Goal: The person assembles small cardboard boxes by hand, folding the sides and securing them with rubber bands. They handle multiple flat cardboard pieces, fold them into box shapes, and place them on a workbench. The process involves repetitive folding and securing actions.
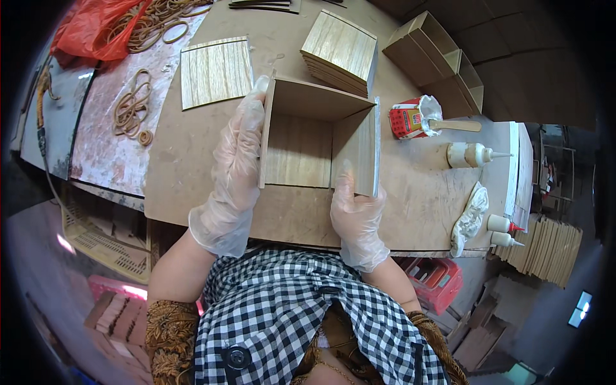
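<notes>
A wooden box (298,151) with an open front stands between my gloved hands above the table's near part. My left hand (236,151) lies along its left side panel, fingers stretched up the outer face and pressed against it. With the thumb on the inner face of the right panel and the fingers behind it, my right hand (358,215) grips that side. Both hands wear thin clear gloves. Beyond the box are a single wood-grain panel (217,72) lying flat and a stack of similar panels (340,42).
At the right stand a red-and-white glue tub (405,120) with a wooden stick, a squeeze bottle (467,155) on its side and a crumpled white cloth (470,218). Finished-looking boxes (433,54) sit at the back right. Rubber bands (131,109) and a red bag (90,29) lie left.
</notes>
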A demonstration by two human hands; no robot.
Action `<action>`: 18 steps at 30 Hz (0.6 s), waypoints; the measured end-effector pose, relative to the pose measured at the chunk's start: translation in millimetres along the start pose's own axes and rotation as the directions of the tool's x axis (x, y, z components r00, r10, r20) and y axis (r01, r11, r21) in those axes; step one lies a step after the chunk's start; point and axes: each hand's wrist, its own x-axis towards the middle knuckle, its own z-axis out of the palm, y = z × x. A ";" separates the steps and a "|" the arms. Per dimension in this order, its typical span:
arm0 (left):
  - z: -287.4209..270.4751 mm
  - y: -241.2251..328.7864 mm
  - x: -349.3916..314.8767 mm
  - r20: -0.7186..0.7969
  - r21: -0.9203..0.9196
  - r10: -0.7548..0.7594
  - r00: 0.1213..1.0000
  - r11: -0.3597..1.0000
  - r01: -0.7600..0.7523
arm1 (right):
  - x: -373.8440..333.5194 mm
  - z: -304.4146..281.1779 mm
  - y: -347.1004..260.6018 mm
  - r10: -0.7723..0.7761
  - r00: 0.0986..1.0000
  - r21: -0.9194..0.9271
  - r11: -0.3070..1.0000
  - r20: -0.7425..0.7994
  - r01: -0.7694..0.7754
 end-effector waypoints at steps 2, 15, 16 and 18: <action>0.2 1.6 0.8 -0.007 -0.021 -0.030 1.000 0.999 0.030 | 0.2 0.1 -1.8 0.013 1.000 0.016 1.000 0.001 -0.013; 0.4 0.8 -2.3 -0.009 0.079 -0.013 1.000 0.997 0.013 | -4.4 7.3 1.8 0.054 0.998 0.011 0.998 -0.036 -0.054; -0.7 -1.4 -3.6 -0.002 0.123 0.024 1.000 0.992 -0.023 | -5.1 7.7 1.1 0.040 0.998 0.007 0.999 -0.038 -0.040; -1.5 -5.6 -3.6 0.011 0.209 0.098 0.995 0.973 -0.099 | -3.7 7.4 -1.1 0.003 0.999 -0.011 1.000 -0.054 -0.004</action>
